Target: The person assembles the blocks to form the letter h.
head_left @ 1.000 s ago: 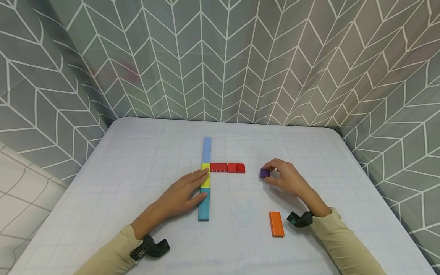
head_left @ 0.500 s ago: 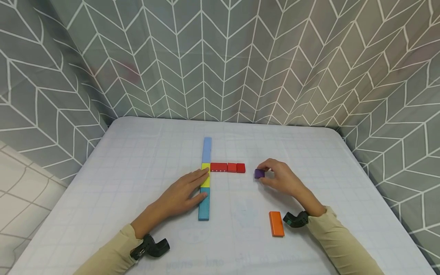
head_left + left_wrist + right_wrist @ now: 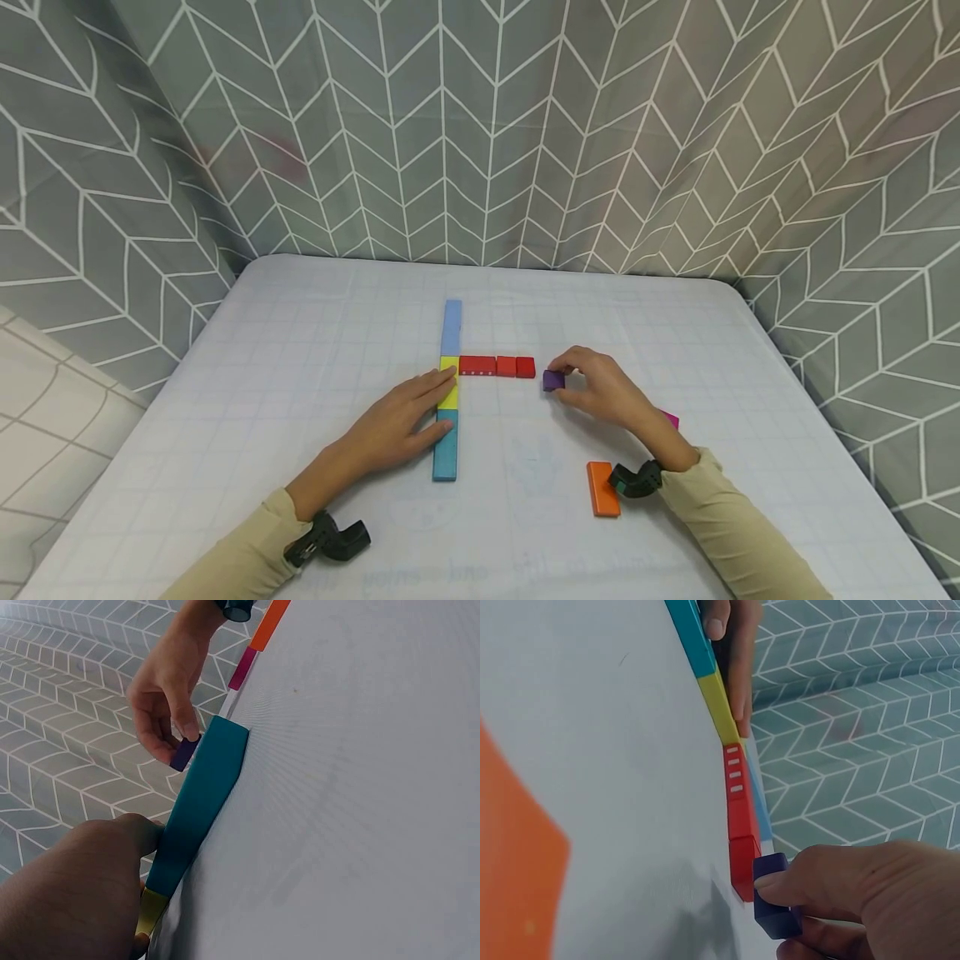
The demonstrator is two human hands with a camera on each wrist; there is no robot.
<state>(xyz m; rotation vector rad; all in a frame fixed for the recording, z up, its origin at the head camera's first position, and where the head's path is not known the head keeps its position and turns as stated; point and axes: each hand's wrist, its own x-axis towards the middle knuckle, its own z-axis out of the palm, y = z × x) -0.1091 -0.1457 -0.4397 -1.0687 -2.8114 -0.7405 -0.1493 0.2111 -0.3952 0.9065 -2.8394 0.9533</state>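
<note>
My left hand [image 3: 393, 421] rests with fingers extended on the yellow block [image 3: 448, 402] and the thumb on the teal block [image 3: 445, 460]. Those two form an upright line with a light blue block [image 3: 452, 327] at the far end. From the yellow block a row runs right: a longer red block [image 3: 477, 365] with white marks, then two small red blocks [image 3: 506, 367]. Between thumb and fingers, my right hand [image 3: 606, 390] pinches a small purple block [image 3: 553, 381], a short gap right of the row's end. In the right wrist view the purple block [image 3: 776, 922] appears tilted.
An orange block [image 3: 603, 492] lies on the table by the right wrist camera, which overlaps it slightly. Beyond the right wrist, a magenta block [image 3: 672, 420] is mostly hidden. A patterned grey curtain [image 3: 480, 125] hangs behind the white-covered table [image 3: 337, 317].
My right hand has moved left with the purple block, closer to the red row. The magenta block now peeks out behind the right wrist. My left hand has stayed in place.
</note>
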